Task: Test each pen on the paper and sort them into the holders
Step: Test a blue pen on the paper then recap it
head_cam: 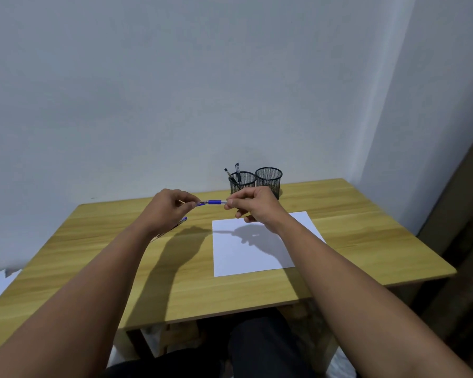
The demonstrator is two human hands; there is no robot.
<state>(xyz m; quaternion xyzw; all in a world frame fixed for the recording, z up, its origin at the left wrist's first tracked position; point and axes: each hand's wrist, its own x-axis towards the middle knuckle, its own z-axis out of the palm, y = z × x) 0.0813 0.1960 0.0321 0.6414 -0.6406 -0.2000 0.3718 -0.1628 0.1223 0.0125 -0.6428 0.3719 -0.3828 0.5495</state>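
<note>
Above the table (93,268), a blue pen (214,202) lies level between both hands, left hand (172,205) and right hand (253,204) each pinching one end.

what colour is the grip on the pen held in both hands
Blue, on the pen; seen best in the head view.

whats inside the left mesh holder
Two dark pens stand in the left mesh holder, tops poking above the rim. Their lower ends are blurred behind the mesh. The right mesh holder shows no pens.
</note>
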